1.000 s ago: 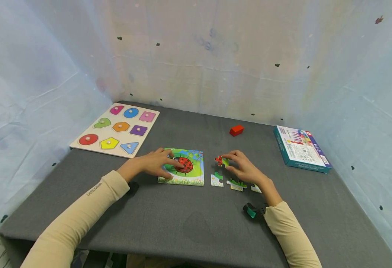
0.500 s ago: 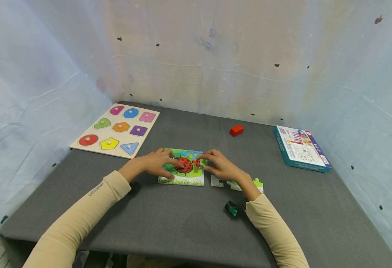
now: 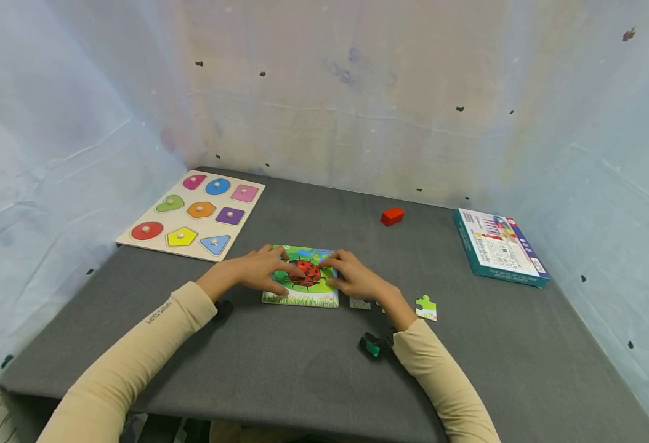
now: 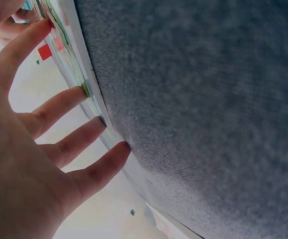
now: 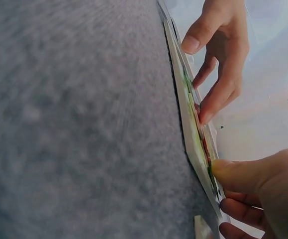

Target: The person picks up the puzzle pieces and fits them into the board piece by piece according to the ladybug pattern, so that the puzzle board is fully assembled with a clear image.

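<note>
A ladybug jigsaw puzzle [image 3: 302,300] in a pale tray lies mid-table in the head view. My left hand [image 3: 259,269] rests on its left part with fingers spread; in the left wrist view the fingertips [image 4: 84,92] touch the tray's edge. From the right, my right hand [image 3: 358,278] pinches a puzzle piece [image 3: 327,273] between thumb and fingers, low over the ladybug's right side. In the right wrist view the thumb [image 5: 228,172] presses at the puzzle's surface, the piece mostly hidden. Loose pieces lie right of the tray, one green and white [image 3: 427,307], others partly under my right wrist.
A wooden knob-shape board [image 3: 136,241] with several coloured shapes lies at the back left. A red block [image 3: 392,216] sits behind the puzzle. At the right stands a flat teal-sided box [image 3: 502,246]. A plastic sheet [image 3: 324,123] hangs behind the grey table [image 3: 280,369].
My right hand has carried the red and green puzzle piece left, from beside the tray onto the puzzle's right side. The left hand has stayed in place.
</note>
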Demonstrator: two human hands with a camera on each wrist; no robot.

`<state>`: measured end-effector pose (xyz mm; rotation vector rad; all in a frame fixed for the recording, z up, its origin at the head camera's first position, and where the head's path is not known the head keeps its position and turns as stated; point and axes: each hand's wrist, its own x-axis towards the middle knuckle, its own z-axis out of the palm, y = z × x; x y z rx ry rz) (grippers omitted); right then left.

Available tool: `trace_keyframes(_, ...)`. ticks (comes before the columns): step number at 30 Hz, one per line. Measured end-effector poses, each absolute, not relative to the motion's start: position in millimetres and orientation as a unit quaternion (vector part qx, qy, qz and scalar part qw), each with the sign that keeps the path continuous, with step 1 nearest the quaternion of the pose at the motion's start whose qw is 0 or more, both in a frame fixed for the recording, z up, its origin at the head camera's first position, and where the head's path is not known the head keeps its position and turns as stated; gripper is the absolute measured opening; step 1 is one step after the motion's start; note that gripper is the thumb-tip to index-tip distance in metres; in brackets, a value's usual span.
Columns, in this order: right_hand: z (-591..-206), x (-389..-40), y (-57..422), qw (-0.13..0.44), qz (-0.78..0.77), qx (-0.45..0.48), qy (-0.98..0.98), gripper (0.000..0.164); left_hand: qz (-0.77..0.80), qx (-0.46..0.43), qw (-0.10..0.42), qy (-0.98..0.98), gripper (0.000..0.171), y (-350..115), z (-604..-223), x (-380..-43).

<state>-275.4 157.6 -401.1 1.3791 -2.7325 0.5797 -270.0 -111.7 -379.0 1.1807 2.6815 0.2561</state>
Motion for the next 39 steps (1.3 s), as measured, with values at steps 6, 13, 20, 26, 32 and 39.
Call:
trace_keyframes(6, -401.3, -275.9, 157.2, 0.015, 0.189, 0.442, -0.876, 0.034, 0.086, 0.397, 0.106, 0.908, 0.049, -111.8, -379.1, -270.2)
trace_keyframes(13, -403.8, -277.1, 157.4, 0.01, 0.183, 0.435, -0.881, 0.035, 0.082, 0.399, 0.102, 0.908, 0.051, -111.5, -379.8, -269.7)
trace_keyframes(20, -402.3, -276.5, 157.2, 0.007, 0.185, 0.43, -0.883, 0.034, 0.086, 0.391, 0.112, 0.91, 0.059, -110.4, -381.1, -270.8)
trace_keyframes(26, -403.3, -276.3, 156.8, 0.006, 0.183, 0.427, -0.885, 0.034, 0.078, 0.384, 0.121, 0.912, 0.061, -108.9, -380.8, -270.6)
trace_keyframes(32, -404.5, -276.3, 156.3, 0.008, 0.184, 0.428, -0.885, 0.034, 0.072, 0.379, 0.123, 0.915, 0.059, -107.4, -380.5, -270.2)
trace_keyframes(39, -404.7, -275.7, 156.1, 0.018, 0.196, 0.437, -0.878, 0.034, 0.063, 0.385, 0.115, 0.913, 0.059, -107.1, -380.2, -270.1)
